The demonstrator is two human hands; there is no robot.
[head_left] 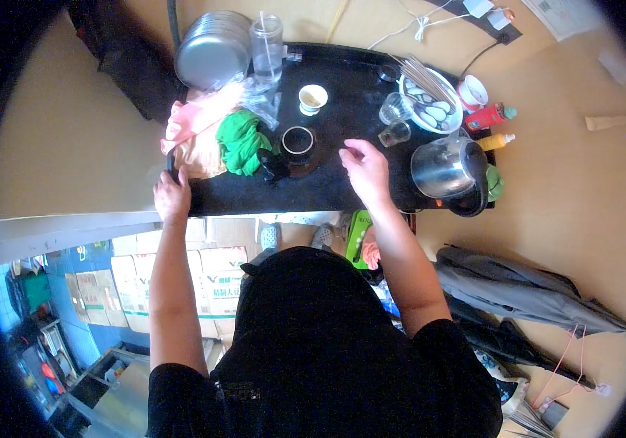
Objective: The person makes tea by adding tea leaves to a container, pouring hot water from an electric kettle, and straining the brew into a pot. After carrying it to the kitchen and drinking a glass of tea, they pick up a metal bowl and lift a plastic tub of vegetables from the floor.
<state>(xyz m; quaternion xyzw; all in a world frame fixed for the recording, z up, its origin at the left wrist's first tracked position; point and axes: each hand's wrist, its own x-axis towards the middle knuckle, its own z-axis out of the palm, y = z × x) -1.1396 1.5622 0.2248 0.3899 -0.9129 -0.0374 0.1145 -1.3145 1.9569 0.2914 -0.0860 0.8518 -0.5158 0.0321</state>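
My left hand is closed around a narrow black object at the table's left front edge; its kind is hard to make out. Beside it lie a pink cloth and a bunched green cloth. Over the middle of the black table, my right hand has its fingers loosely bent and apart, with nothing in them. To its left stands a round black cup with a pale rim, and a black crumpled thing lies against its left side. Farther back is a white cup.
Metal plates and a clear tumbler with a straw stand back left. At right are two drinking glasses, a white bowl of spoons and chopsticks, a metal kettle, a red bottle and a yellow bottle.
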